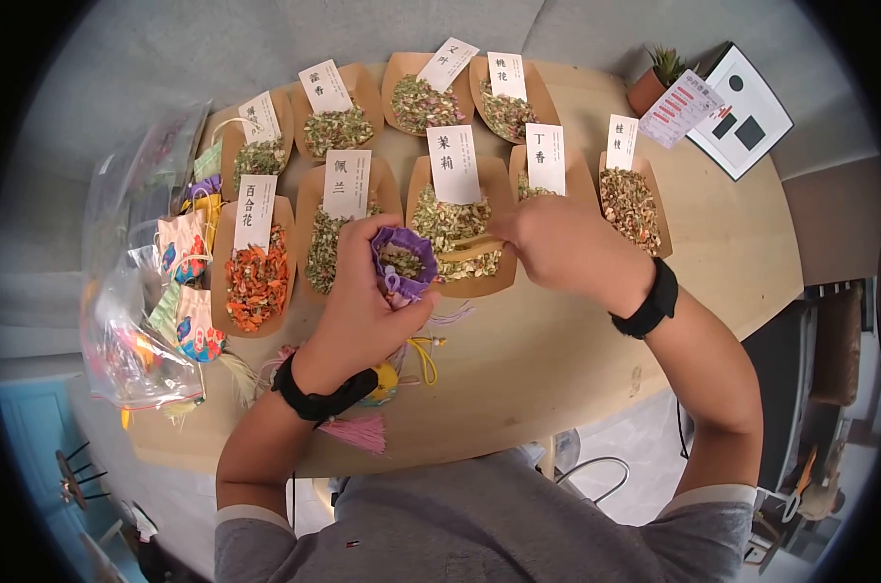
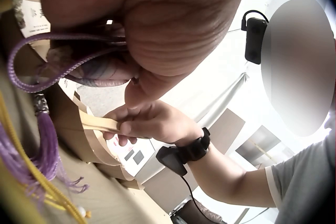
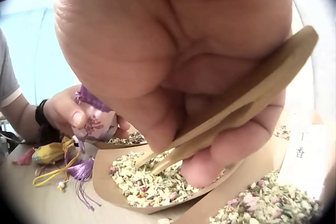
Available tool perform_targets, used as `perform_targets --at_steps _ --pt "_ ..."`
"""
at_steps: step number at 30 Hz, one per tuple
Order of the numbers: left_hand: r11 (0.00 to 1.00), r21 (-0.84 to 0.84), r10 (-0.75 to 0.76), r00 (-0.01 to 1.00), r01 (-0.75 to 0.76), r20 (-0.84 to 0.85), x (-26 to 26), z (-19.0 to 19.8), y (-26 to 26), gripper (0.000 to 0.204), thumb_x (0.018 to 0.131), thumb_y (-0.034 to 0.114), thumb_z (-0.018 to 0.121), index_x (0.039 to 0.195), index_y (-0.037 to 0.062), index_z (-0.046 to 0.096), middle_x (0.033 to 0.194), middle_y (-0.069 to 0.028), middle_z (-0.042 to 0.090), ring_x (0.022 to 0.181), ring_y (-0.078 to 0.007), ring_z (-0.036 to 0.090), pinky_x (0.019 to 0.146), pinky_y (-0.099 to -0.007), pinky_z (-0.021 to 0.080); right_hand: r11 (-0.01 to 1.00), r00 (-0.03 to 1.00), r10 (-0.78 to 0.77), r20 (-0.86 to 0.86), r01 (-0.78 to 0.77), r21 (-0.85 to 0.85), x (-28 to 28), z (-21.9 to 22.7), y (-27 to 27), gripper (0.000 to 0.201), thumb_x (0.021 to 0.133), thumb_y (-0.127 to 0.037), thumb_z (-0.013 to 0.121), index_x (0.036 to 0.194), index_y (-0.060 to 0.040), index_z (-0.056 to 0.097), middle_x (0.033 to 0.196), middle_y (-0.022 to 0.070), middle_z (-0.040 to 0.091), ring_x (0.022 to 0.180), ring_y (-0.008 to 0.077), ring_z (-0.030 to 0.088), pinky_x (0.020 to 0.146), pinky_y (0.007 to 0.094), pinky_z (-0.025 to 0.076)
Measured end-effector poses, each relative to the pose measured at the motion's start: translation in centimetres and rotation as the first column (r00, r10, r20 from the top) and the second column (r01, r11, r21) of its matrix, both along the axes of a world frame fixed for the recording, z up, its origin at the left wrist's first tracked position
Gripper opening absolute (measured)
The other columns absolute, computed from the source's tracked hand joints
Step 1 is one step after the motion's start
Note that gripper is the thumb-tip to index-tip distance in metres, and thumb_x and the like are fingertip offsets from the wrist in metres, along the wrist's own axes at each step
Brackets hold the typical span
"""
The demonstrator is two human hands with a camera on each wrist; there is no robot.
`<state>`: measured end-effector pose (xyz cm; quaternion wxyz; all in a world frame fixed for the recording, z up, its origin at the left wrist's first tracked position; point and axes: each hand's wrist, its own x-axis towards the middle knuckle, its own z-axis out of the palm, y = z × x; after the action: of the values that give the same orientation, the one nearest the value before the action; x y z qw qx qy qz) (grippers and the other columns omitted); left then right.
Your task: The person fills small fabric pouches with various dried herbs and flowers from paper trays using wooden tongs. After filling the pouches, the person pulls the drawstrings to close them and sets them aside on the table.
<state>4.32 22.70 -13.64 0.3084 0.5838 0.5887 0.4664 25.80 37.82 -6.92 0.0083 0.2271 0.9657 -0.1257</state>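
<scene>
My left hand grips a small drawstring pouch with a purple top and a flower print. Its mouth faces up, and dried herbs show inside. From the pouch hang a purple cord and a tassel. My right hand pinches light wooden tongs, their two arms close together. The tong tips reach down over pale dried flowers in a brown paper tray, just right of the pouch. The card labelled 茉莉 stands in this tray.
Other paper trays of dried herbs stand in two rows, including orange petals at left. A clear plastic bag and printed pouches lie at the left edge. A yellow pouch lies near my left wrist. A potted plant stands back right.
</scene>
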Motion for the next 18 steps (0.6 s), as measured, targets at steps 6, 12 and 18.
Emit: perform_targets --at_steps 6,12,18 --pt "0.999 -0.043 0.006 1.0 -0.006 0.01 0.0 0.3 -0.1 0.078 0.078 0.001 0.078 0.142 0.0064 0.033 0.117 -0.0076 0.051 0.104 -0.0144 0.057 0.091 -0.0304 0.05 0.991 0.999 0.019 0.038 -0.024 0.132 -0.6 0.5 -1.3 0.012 0.078 -0.002 0.061 0.087 -0.002 0.07 0.079 0.0165 0.069 0.079 0.0361 0.07 0.069 0.0459 0.056" --pt "1.0 0.012 0.011 0.999 -0.011 -0.033 0.0 0.4 0.0 0.078 0.078 0.003 0.078 0.142 0.0057 0.034 0.119 -0.008 0.05 0.105 -0.0151 0.055 0.092 -0.0309 0.049 0.987 0.999 0.017 -0.037 -0.011 0.158 0.7 1.1 -0.8 0.017 0.077 0.0 0.06 0.091 -0.0024 0.07 0.079 0.0163 0.069 0.079 0.0353 0.069 0.068 0.0453 0.055" --pt "0.999 0.033 0.008 0.999 -0.006 -0.048 0.0 0.5 0.0 0.077 0.077 0.004 0.078 0.141 0.0054 0.036 0.119 -0.0078 0.048 0.107 -0.0162 0.052 0.094 -0.0312 0.047 0.992 0.994 -0.035 -0.107 0.048 0.116 0.8 5.8 -1.1 0.025 0.074 0.002 0.062 0.097 -0.0006 0.07 0.081 0.0179 0.068 0.079 0.0373 0.067 0.068 0.0456 0.054"
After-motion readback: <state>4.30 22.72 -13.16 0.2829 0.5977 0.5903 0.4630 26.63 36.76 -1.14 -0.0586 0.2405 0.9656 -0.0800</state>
